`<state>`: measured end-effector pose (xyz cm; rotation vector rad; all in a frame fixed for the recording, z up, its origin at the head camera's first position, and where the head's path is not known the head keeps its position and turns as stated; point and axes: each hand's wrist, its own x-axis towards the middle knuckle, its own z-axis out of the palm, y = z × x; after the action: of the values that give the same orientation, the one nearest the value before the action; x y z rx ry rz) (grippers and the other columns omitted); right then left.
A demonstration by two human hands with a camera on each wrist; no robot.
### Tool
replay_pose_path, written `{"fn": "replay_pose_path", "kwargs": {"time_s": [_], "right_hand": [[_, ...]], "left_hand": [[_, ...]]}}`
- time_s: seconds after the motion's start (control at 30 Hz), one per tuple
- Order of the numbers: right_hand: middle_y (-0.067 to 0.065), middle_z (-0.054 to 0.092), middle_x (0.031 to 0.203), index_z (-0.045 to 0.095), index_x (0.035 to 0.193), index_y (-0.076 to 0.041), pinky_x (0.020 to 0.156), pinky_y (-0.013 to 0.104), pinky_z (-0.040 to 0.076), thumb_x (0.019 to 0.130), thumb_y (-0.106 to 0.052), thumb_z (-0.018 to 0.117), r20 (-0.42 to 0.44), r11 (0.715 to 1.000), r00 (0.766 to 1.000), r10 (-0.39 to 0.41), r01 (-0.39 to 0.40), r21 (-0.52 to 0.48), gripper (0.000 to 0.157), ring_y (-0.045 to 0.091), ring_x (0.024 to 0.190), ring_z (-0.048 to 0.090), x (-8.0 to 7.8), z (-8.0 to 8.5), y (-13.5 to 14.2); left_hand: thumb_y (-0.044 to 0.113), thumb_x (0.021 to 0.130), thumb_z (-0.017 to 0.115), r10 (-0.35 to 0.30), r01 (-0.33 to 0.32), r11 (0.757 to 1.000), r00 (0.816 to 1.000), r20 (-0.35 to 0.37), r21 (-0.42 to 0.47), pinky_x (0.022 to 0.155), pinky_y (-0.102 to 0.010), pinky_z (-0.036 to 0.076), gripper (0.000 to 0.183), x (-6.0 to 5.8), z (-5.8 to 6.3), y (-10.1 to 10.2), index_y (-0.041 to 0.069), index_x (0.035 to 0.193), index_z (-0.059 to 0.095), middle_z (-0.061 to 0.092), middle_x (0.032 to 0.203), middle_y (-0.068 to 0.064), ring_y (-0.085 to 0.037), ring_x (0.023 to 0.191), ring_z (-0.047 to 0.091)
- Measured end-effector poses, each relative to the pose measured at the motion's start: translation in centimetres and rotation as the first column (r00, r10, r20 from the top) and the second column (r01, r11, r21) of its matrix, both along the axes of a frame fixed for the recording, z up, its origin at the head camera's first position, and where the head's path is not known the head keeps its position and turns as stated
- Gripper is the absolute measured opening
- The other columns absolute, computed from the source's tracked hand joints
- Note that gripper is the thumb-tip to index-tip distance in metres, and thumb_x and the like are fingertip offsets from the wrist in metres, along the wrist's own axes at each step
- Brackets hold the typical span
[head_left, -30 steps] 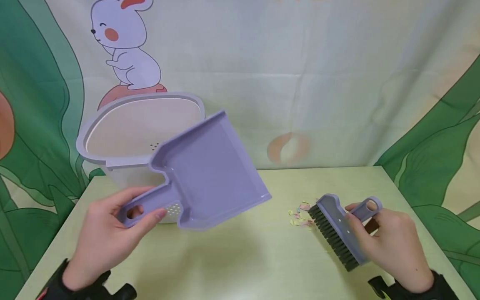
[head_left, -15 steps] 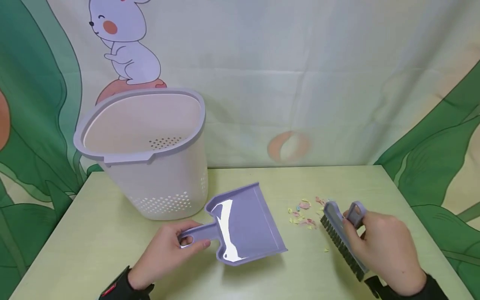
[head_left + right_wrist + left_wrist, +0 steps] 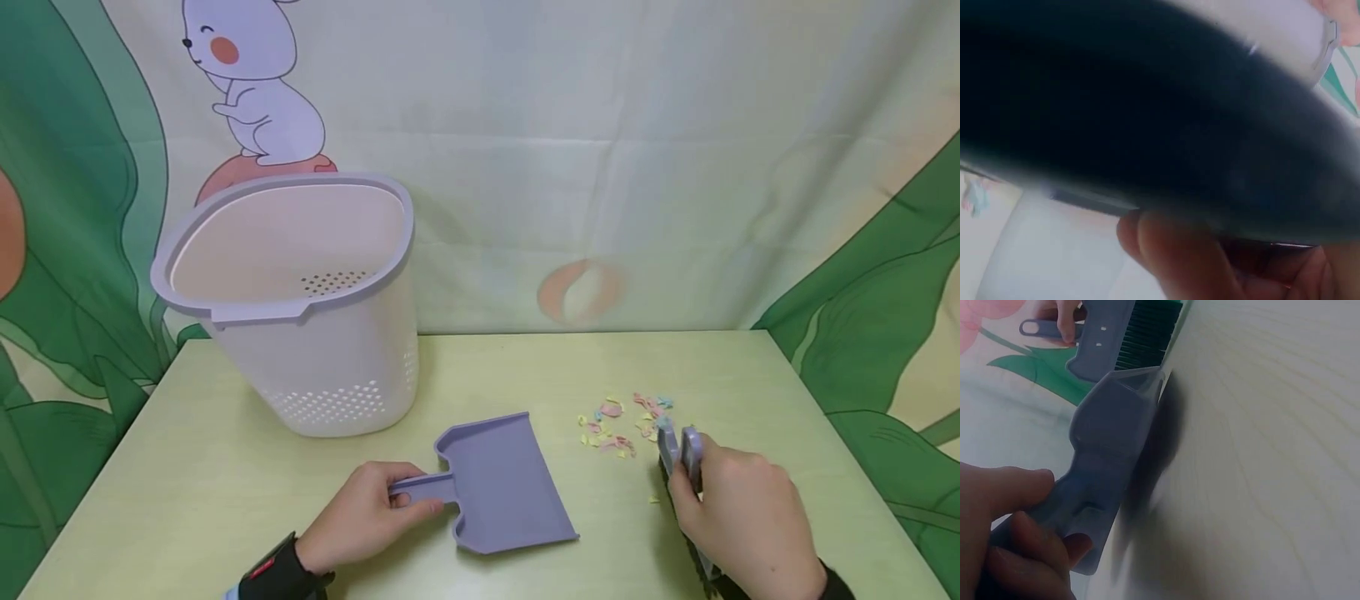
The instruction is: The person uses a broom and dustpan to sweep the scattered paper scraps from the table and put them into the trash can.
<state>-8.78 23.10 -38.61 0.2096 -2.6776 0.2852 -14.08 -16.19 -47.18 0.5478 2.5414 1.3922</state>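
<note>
My left hand (image 3: 367, 510) grips the handle of a purple dustpan (image 3: 506, 487), its pan facing up and its wide lip toward the right, low over the table. In the left wrist view the dustpan (image 3: 1113, 419) appears edge-on, with its shadow beside it. My right hand (image 3: 742, 512) holds a purple brush (image 3: 669, 450) with dark bristles, turned nearly edge-on in the head view. Just beyond the brush's far end lie small paper scraps (image 3: 611, 429) in yellow, pink and blue, spread between dustpan and brush. In the right wrist view the brush (image 3: 1147, 112) is a dark blur across the picture.
A tall white basket (image 3: 337, 358) with a purple rim and holes near its base stands at the back left of the pale table (image 3: 187, 483). Behind the table hangs a curtain (image 3: 480, 167) printed with a rabbit and green leaves.
The dustpan has come down from in front of the basket toward the table and moved right. The brush has shifted slightly right and nearer, turning edge-on and uncovering more scraps.
</note>
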Motion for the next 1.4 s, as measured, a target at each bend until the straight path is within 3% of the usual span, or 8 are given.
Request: {"fn": "replay_pose_path", "kwargs": {"time_s": [0.27,0.5,0.63,0.83,0.97,1.1,1.2,1.4], "right_hand": [[-0.01,0.036,0.053,0.048,0.07,-0.017,0.047,0.024,0.028,0.086,-0.009,0.073,0.116,0.998,0.992,0.046,-0.04,-0.053,0.031,0.006,0.048,0.033,0.9,-0.1,-2.1],[-0.02,0.048,0.057,0.055,0.072,-0.023,0.047,0.016,0.03,0.082,-0.007,0.08,-0.008,0.979,0.986,0.166,-0.166,-0.117,0.031,-0.008,0.048,0.032,1.4,-0.7,-3.5],[-0.024,0.059,0.068,0.067,0.082,-0.025,0.051,0.009,0.035,0.081,-0.008,0.083,-0.074,0.934,0.956,0.283,-0.293,-0.205,0.024,-0.015,0.055,0.041,1.7,-1.3,-4.1],[-0.022,0.067,0.077,0.075,0.099,-0.02,0.055,0.007,0.042,0.084,-0.004,0.082,-0.143,0.817,0.879,0.454,-0.475,-0.326,0.023,-0.016,0.065,0.052,1.7,-2.1,-4.5],[-0.019,0.069,0.075,0.076,0.104,-0.016,0.056,0.008,0.043,0.082,0.0,0.081,-0.197,0.796,0.867,0.458,-0.499,-0.342,0.028,-0.015,0.065,0.055,1.4,-2.0,-4.1],[-0.009,0.076,0.084,0.076,0.104,-0.015,0.056,0.01,0.045,0.08,0.002,0.081,-0.244,0.826,0.886,0.395,-0.458,-0.328,0.029,-0.012,0.063,0.056,0.9,-1.3,-3.0],[-0.006,0.077,0.086,0.077,0.104,-0.014,0.055,0.011,0.043,0.081,0.0,0.082,-0.243,0.876,0.915,0.321,-0.384,-0.291,0.027,-0.011,0.061,0.054,0.4,-0.7,-2.0],[0.0,0.073,0.073,0.075,0.099,-0.006,0.049,0.017,0.04,0.08,-0.005,0.082,-0.265,0.964,0.947,0.181,-0.224,-0.144,0.02,0.001,0.053,0.057,-0.9,-0.2,-0.2]], "left_hand": [[0.037,0.09,0.081,-0.045,0.043,0.999,0.996,0.081,0.02,0.049,-0.018,0.023,0.017,-0.5,-0.9,-0.3,0.022,0.096,0.077,0.04,0.06,0.011,0.002,0.05,0.032],[0.037,0.091,0.08,-0.087,0.083,0.996,0.99,0.113,0.045,0.049,-0.019,0.023,0.018,-0.5,-1.2,-0.1,0.021,0.098,0.077,0.038,0.061,0.011,0.001,0.05,0.03],[0.037,0.091,0.079,-0.104,0.1,0.994,0.988,0.112,0.039,0.049,-0.02,0.022,0.017,-0.4,-1.3,0.1,0.021,0.096,0.075,0.037,0.061,0.011,0.001,0.051,0.03],[0.037,0.092,0.079,-0.109,0.106,0.994,0.988,0.109,0.034,0.05,-0.021,0.021,0.018,-0.3,-1.4,0.3,0.02,0.091,0.072,0.035,0.062,0.011,0.001,0.051,0.029],[0.038,0.092,0.079,-0.116,0.113,0.993,0.986,0.117,0.031,0.05,-0.021,0.021,0.021,-0.3,-1.4,0.3,0.018,0.09,0.071,0.035,0.062,0.01,0.0,0.052,0.029],[0.039,0.092,0.078,-0.114,0.112,0.993,0.985,0.129,0.019,0.051,-0.021,0.022,0.022,-0.5,-1.5,0.3,0.019,0.09,0.071,0.035,0.062,0.01,0.0,0.052,0.03],[0.042,0.092,0.078,-0.1,0.101,0.995,0.986,0.134,-0.003,0.051,-0.021,0.022,0.022,-0.5,-1.6,0.3,0.021,0.089,0.07,0.035,0.062,0.011,0.0,0.052,0.03],[0.042,0.092,0.078,-0.077,0.08,0.996,0.989,0.124,-0.025,0.052,-0.019,0.024,0.019,-0.5,-1.9,0.3,0.026,0.087,0.07,0.036,0.062,0.012,0.0,0.053,0.031]]}}
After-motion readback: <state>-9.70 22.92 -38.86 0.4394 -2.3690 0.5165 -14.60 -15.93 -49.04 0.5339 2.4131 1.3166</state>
